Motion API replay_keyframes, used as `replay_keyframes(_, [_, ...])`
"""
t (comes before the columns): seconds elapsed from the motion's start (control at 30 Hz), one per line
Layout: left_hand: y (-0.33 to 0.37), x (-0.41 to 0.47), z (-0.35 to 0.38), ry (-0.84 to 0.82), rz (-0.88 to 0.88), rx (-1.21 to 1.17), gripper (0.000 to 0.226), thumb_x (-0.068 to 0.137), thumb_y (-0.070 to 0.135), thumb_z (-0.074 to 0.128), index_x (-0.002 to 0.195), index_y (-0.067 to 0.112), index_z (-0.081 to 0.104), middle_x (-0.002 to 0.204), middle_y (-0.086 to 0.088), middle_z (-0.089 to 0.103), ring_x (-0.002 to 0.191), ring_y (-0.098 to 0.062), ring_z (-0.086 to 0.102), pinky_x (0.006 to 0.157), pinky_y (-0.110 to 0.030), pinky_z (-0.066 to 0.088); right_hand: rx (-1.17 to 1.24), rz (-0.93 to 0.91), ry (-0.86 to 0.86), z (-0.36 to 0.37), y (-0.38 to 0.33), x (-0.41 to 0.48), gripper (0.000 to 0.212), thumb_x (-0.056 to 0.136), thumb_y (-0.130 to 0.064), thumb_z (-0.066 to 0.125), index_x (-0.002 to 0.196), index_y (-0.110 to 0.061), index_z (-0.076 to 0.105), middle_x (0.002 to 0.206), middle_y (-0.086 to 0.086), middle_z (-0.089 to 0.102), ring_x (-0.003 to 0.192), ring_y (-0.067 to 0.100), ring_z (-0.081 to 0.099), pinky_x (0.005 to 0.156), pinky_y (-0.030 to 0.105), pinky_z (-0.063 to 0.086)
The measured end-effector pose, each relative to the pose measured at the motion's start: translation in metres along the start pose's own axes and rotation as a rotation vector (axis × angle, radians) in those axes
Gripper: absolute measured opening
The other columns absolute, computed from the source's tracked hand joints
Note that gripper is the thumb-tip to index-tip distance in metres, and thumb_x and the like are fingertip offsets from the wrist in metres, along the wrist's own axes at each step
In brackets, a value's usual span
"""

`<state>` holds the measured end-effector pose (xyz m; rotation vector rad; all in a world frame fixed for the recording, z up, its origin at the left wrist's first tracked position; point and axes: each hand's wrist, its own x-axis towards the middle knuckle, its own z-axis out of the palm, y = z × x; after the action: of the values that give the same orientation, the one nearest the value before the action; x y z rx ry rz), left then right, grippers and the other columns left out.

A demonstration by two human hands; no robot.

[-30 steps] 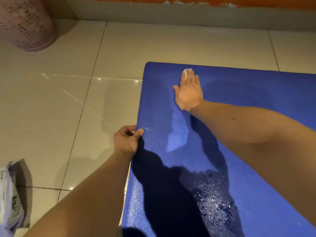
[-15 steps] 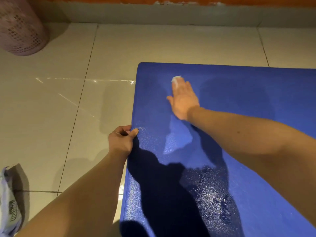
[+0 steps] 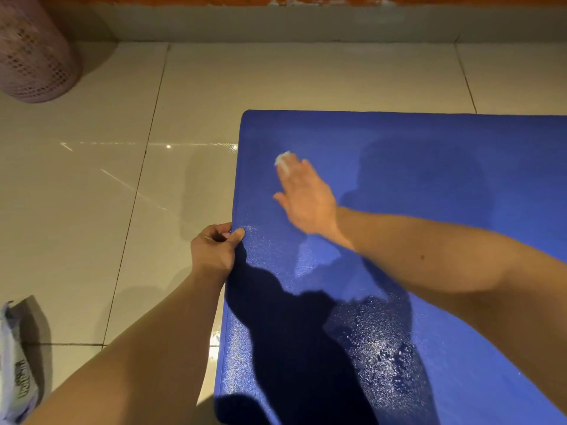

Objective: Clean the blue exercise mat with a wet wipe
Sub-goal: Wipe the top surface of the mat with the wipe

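The blue exercise mat lies flat on the tiled floor and fills the right half of the view. My right hand lies flat on it near the far left corner, fingers straight, pressing a white wet wipe whose edge shows beyond the fingertips. Most of the wipe is hidden under the palm. My left hand grips the mat's left edge, thumb on top and fingers curled under. A wet, shiny patch shows on the mat nearer to me.
A pink perforated basket stands at the far left by the wall. A wet-wipe packet lies on the tiles at the lower left. Glossy beige floor tiles surround the mat, and a wall skirting runs along the back.
My right hand has slid the wipe back from the mat's far edge toward me and a little left. My left hand has kept its grip on the mat's edge.
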<state>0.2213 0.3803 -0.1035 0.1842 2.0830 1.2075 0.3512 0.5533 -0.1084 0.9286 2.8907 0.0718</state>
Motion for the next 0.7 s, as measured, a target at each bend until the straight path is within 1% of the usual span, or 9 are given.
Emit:
replay_keyframes(0.07, [-0.001, -0.001, -0.001, -0.004, -0.001, -0.003, 0.018, 0.085, 0.016, 0.08, 0.081, 0.023, 0.064, 0.076, 0.002, 0.061, 0.069, -0.011, 0.057, 0.079, -0.027, 0.052, 0.103, 0.243, -0.059, -0.005, 0.043, 0.021, 0.07, 0.107, -0.043, 0.03, 0.157, 0.004, 0.014, 0.164, 0.018, 0.015, 0.153, 0.033, 0.008, 0.125, 0.045, 0.011])
replay_keyframes(0.17, [0.0, -0.002, 0.0, -0.004, 0.019, -0.007, 0.019, 0.085, 0.014, 0.079, 0.081, 0.023, 0.063, 0.074, 0.002, 0.06, 0.067, -0.008, 0.056, 0.07, -0.016, 0.047, 0.233, 0.5, -0.146, -0.007, 0.073, 0.042, 0.074, 0.107, -0.047, 0.02, 0.158, 0.003, 0.001, 0.168, 0.018, 0.0, 0.155, 0.033, -0.006, 0.126, 0.045, 0.0])
replay_keyframes(0.23, [0.0, -0.002, 0.0, -0.003, 0.026, -0.014, 0.019, 0.085, 0.014, 0.079, 0.081, 0.023, 0.063, 0.074, 0.003, 0.059, 0.065, -0.006, 0.056, 0.067, -0.013, 0.046, 0.247, 0.495, -0.133, -0.012, 0.054, 0.057, 0.072, 0.108, -0.046, 0.02, 0.157, 0.005, 0.012, 0.165, 0.019, 0.011, 0.153, 0.036, 0.005, 0.125, 0.046, 0.009])
replay_keyframes(0.3, [-0.001, -0.001, 0.0, -0.002, 0.025, -0.028, 0.018, 0.085, 0.013, 0.079, 0.083, 0.022, 0.064, 0.074, 0.002, 0.06, 0.065, -0.007, 0.056, 0.067, -0.014, 0.046, 0.243, 0.347, -0.055, -0.019, 0.018, 0.062, 0.065, 0.107, -0.045, 0.028, 0.149, 0.004, 0.033, 0.151, 0.016, 0.03, 0.141, 0.035, 0.025, 0.119, 0.044, 0.024])
replay_keyframes(0.33, [-0.001, 0.0, 0.0, -0.003, 0.024, -0.033, 0.017, 0.085, 0.013, 0.08, 0.086, 0.02, 0.065, 0.074, 0.002, 0.06, 0.065, -0.008, 0.056, 0.068, -0.015, 0.046, 0.275, 0.263, -0.047, -0.019, 0.002, 0.062, 0.064, 0.107, -0.044, 0.031, 0.15, 0.003, 0.033, 0.152, 0.015, 0.028, 0.142, 0.034, 0.025, 0.12, 0.044, 0.024])
replay_keyframes(0.43, [-0.002, 0.001, 0.0, -0.011, 0.027, -0.029, 0.016, 0.085, 0.012, 0.079, 0.09, 0.017, 0.065, 0.074, 0.001, 0.061, 0.065, -0.009, 0.057, 0.066, -0.013, 0.047, 0.304, 0.085, -0.124, -0.013, -0.002, 0.06, 0.07, 0.108, -0.042, 0.028, 0.159, 0.001, 0.008, 0.168, 0.012, 0.005, 0.155, 0.032, -0.001, 0.127, 0.045, 0.005])
replay_keyframes(0.47, [-0.002, 0.001, 0.0, -0.014, 0.033, -0.031, 0.016, 0.085, 0.011, 0.079, 0.088, 0.018, 0.065, 0.073, 0.001, 0.06, 0.065, -0.008, 0.057, 0.064, -0.01, 0.047, 0.275, 0.071, -0.106, -0.01, 0.011, 0.063, 0.07, 0.107, -0.042, 0.031, 0.158, 0.001, 0.011, 0.167, 0.013, 0.009, 0.155, 0.033, 0.004, 0.126, 0.044, 0.006])
replay_keyframes(0.53, [-0.002, 0.001, 0.0, -0.01, 0.043, -0.031, 0.017, 0.085, 0.01, 0.078, 0.085, 0.02, 0.064, 0.072, 0.002, 0.06, 0.065, -0.007, 0.056, 0.061, -0.006, 0.046, 0.226, 0.169, -0.089, -0.005, 0.049, 0.067, 0.07, 0.105, -0.043, 0.037, 0.156, 0.001, 0.018, 0.163, 0.016, 0.018, 0.152, 0.036, 0.014, 0.125, 0.044, 0.01])
replay_keyframes(0.7, [-0.003, 0.0, 0.0, -0.011, 0.041, -0.038, 0.018, 0.085, 0.01, 0.078, 0.084, 0.019, 0.064, 0.07, 0.001, 0.059, 0.064, -0.007, 0.055, 0.061, -0.007, 0.047, 0.18, 0.541, -0.278, -0.007, 0.126, 0.064, 0.075, 0.107, -0.05, 0.014, 0.159, 0.001, -0.005, 0.168, 0.015, -0.008, 0.155, 0.033, -0.01, 0.126, 0.047, -0.002])
